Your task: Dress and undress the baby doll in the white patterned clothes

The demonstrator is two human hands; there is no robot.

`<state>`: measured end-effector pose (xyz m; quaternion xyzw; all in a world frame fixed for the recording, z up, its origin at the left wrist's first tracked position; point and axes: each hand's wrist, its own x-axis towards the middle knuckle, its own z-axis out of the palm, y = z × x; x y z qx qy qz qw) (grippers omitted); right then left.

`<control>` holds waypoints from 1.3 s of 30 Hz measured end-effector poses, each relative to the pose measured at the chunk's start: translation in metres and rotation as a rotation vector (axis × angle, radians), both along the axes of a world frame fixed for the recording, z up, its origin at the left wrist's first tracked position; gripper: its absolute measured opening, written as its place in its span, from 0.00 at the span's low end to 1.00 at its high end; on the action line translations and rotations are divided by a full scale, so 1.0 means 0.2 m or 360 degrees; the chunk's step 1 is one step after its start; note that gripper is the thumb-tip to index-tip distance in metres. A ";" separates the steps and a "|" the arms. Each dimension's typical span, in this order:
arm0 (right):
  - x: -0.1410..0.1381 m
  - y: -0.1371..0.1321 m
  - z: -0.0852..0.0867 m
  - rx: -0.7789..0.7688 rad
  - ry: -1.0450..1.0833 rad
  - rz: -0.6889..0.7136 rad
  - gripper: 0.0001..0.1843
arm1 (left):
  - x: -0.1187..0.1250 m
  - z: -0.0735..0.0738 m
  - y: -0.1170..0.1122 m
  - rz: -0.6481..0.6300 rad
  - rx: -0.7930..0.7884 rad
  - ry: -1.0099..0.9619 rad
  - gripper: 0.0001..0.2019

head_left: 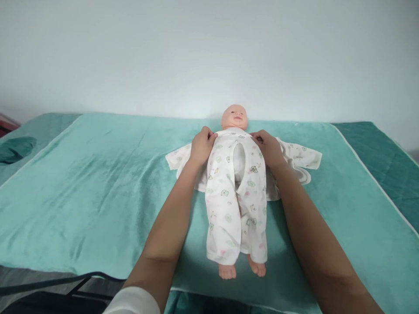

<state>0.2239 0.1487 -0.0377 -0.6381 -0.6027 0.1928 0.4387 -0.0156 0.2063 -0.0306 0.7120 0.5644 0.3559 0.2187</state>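
Note:
A baby doll lies on its back, head toward the wall and bare feet toward me. White patterned baby trousers with an open crotch cover its legs and reach up over its torso. Under it a matching baby shirt is spread with both sleeves out to the sides. My left hand pinches the trousers' top edge beside the doll's left-of-view shoulder. At the opposite end of that edge, my right hand is closed on the trousers too, its fingertips partly hidden.
A light green sheet with some wrinkles covers the bed. Darker quilted fabric shows at the right, and a white wall stands behind. A dark curved bar runs along the lower left.

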 end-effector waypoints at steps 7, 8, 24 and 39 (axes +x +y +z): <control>-0.01 0.07 0.00 -0.0058 -0.0094 -0.0246 0.09 | 0.03 -0.04 0.01 0.0002 -0.0008 -0.0243 0.05; -0.01 0.06 -0.01 -0.0011 -0.0034 -0.0192 0.06 | 0.03 -0.04 0.00 -0.0072 0.0023 -0.0326 0.01; 0.00 -0.20 -0.11 0.0182 0.0153 -0.0261 0.13 | -0.15 -0.17 -0.27 -0.0417 0.0404 0.0165 0.22; 0.00 -0.32 -0.11 -0.0348 0.0853 0.0120 0.16 | -0.10 -0.05 -0.46 -0.0160 -0.0197 -0.0454 0.14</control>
